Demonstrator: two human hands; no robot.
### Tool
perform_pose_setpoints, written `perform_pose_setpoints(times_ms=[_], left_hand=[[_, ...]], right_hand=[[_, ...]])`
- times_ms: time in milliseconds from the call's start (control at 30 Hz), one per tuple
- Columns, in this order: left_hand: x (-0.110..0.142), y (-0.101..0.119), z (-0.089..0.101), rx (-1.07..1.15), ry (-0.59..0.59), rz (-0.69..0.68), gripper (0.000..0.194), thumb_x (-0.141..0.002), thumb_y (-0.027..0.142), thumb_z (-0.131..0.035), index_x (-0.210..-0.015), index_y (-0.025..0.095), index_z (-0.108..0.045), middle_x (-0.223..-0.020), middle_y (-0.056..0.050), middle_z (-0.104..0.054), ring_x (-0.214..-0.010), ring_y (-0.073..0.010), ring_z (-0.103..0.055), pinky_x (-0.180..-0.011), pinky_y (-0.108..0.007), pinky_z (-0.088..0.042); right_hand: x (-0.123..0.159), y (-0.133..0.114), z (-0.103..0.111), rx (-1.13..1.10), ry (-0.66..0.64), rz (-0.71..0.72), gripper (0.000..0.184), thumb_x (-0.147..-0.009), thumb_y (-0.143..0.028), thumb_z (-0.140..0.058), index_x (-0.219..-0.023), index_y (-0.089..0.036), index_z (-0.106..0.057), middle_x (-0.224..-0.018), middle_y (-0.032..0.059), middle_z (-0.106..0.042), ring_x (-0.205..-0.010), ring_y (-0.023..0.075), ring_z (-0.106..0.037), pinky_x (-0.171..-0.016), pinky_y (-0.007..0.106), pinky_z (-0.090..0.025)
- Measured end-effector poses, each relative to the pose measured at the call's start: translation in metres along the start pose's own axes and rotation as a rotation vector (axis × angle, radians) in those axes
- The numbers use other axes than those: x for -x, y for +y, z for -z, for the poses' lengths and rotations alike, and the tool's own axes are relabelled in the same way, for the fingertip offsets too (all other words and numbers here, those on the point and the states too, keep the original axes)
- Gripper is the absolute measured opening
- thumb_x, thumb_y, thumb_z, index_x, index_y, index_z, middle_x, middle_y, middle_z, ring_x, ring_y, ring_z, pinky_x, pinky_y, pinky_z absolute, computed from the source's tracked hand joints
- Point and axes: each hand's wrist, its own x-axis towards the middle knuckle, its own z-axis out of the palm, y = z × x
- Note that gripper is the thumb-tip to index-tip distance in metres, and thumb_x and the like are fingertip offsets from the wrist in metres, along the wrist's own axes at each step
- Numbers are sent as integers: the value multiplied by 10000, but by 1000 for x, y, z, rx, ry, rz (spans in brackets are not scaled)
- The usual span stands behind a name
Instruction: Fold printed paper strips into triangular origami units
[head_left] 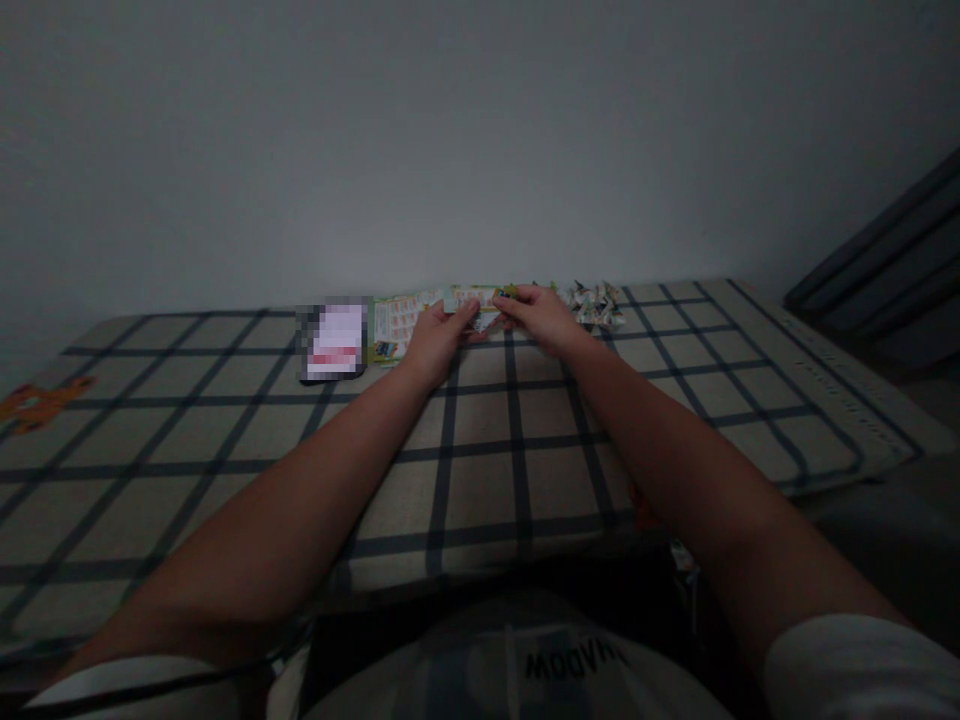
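Observation:
My left hand point(439, 335) and my right hand point(541, 315) meet near the table's far edge, both closed with thumb against fingers. Pinched between them is a small red-and-white piece point(489, 321), thin-looking and too dim to name exactly. Under and behind the hands lie printed sheets point(391, 325) with green borders and rows of small pictures. Just right of my right hand sits a pile of small, crumpled-looking printed pieces point(598, 303). My fingers partly cover the sheets.
A phone point(335, 340) with a lit, blurred-out screen lies left of the sheets. The table wears a checked cloth point(480, 450) with an orange figure point(49, 400) at left. A grey wall point(480, 140) rises behind; dark slatted furniture point(892, 250) stands at right.

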Motion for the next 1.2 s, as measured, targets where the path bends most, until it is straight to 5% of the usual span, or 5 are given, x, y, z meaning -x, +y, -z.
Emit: perform_pose_setpoints(times_ms=[533, 700, 933, 1200], left_hand=[[5, 7, -3, -58, -5, 35, 495, -695, 500, -918, -1025, 160, -774, -1050, -103, -808, -848, -194, -749, -751, -314, -630], [3, 5, -2, -9, -3, 51, 428, -759, 553, -868, -909, 167, -757, -821, -51, -760, -709, -151, -689, -754, -322, -629], [1, 2, 6, -172, 56, -18, 460, -776, 641, -823, -850, 191, -762, -767, -55, -745, -712, -191, -696, -690, -312, -567], [6, 11, 1, -240, 89, -36, 386, -713, 533, -893, -797, 176, -772, -776, -50, -742, -705, -171, -648, -693, -292, -515]], right_hand=[[0, 9, -2, 72, -44, 77, 260, -827, -397, -807, -792, -194, -648, -743, -1, -680, -683, 135, -625, -686, 269, -502], [2, 4, -1, 126, -25, 96, 267, -838, -396, -790, -771, -197, -625, -701, -8, -653, -689, 146, -622, -685, 275, -485], [8, -1, -5, 136, -1, 60, 311, -842, -455, -791, -770, -197, -631, -663, -16, -599, -643, 131, -535, -638, 274, -429], [11, -3, -6, 219, 20, 137, 299, -842, -432, -764, -750, -200, -600, -685, -31, -551, -653, 120, -466, -609, 263, -352]])
